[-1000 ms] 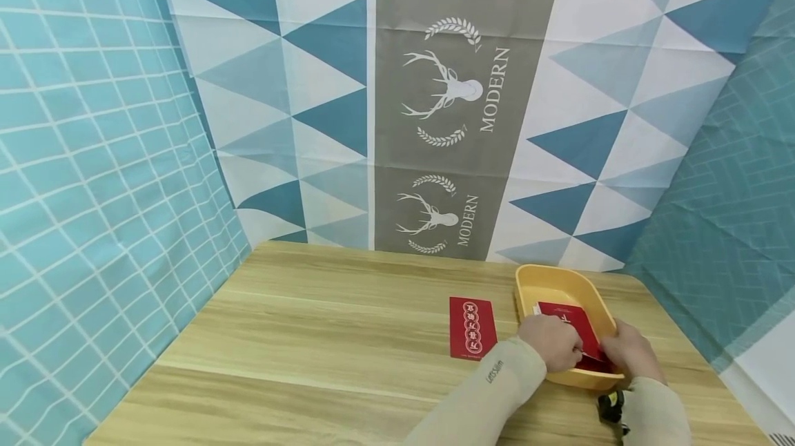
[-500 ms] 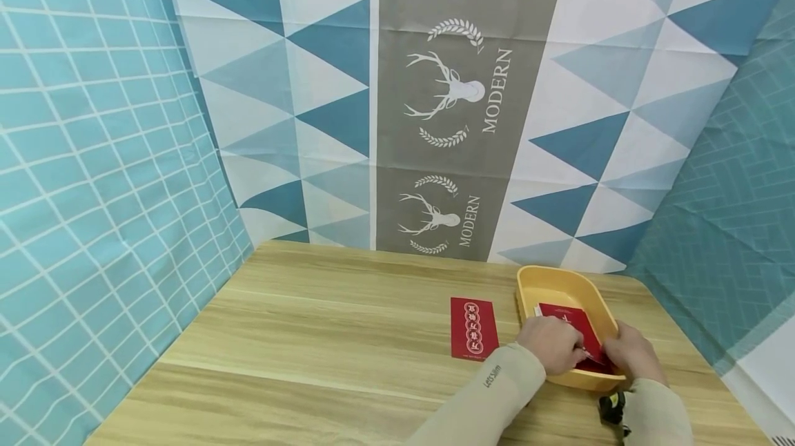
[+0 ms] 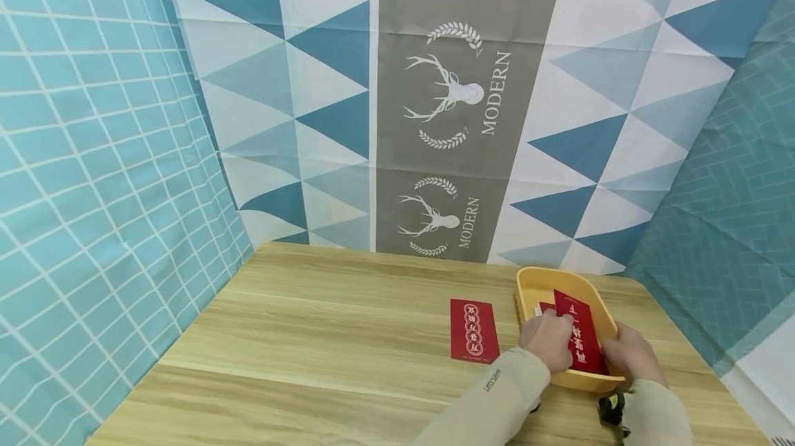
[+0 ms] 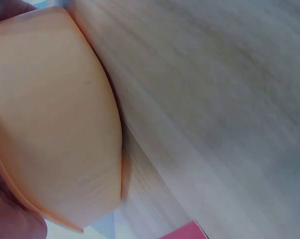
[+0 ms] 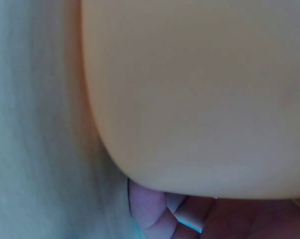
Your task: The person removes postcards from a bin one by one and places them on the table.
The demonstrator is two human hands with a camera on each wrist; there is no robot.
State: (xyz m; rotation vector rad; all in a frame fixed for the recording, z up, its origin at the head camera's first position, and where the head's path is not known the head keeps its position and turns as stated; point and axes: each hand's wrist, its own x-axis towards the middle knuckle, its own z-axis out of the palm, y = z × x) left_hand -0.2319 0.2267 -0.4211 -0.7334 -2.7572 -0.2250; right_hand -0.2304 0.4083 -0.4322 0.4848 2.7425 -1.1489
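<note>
A shallow yellow plastic basket [image 3: 562, 280] stands at the table's right side with red paper envelopes inside. My left hand [image 3: 549, 341] reaches in over its near left edge, fingers curled at the side of the top red envelope [image 3: 580, 335], which has white characters and lies aslant. Part of another red envelope shows beneath, beside my fingers. With my right hand [image 3: 635, 353] I grip the basket's right wall; in the right wrist view fingers [image 5: 149, 206] curl against its outside. The left wrist view shows the basket's outer wall [image 4: 55, 114], and my fingertips are mostly hidden.
Left of the basket, one red envelope [image 3: 474, 330] with round white emblems lies flat on the wooden table [image 3: 323, 335]. Patterned cloth [image 3: 435, 121] hangs behind the table, with blue tiled sheeting [image 3: 93, 156] on the left.
The top red envelope has shifted away from me and turned, showing more of its characters. My left hand has turned and its fingers moved slightly leftward and up. The right hand stays on the basket.
</note>
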